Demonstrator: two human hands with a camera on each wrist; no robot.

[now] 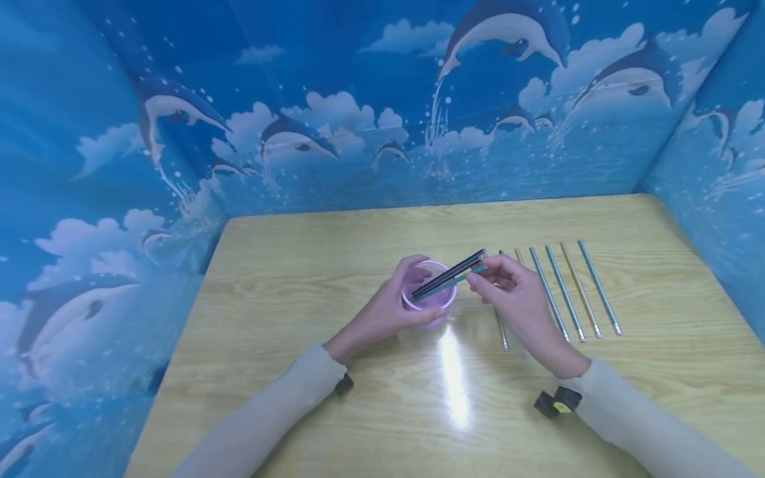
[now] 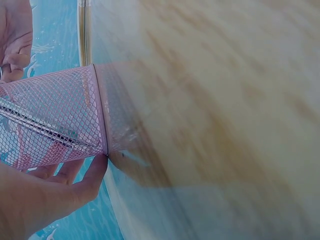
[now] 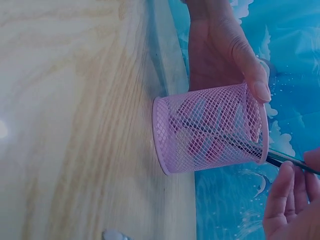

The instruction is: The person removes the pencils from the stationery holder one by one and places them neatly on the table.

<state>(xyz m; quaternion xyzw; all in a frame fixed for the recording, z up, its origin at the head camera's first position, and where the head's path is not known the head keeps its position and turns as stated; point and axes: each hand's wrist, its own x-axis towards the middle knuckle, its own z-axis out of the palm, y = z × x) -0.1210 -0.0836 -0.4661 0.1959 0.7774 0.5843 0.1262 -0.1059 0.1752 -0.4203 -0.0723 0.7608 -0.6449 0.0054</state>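
A pink mesh pen cup stands on the table, and my left hand holds it around its side. In the right wrist view the cup shows its mesh wall, with the left thumb at the rim. Several dark pencils lean inside it, their upper ends pointing toward my right hand. Thumb and fingers of that hand pinch a teal pencil whose lower end is inside the cup. Through the mesh in the left wrist view, pencils slant toward the base.
To the right, several blue and gold pencils lie roughly side by side on the wooden table. Another pencil lies partly under my right hand. Dolphin-print sheeting rises behind the table and at both sides.
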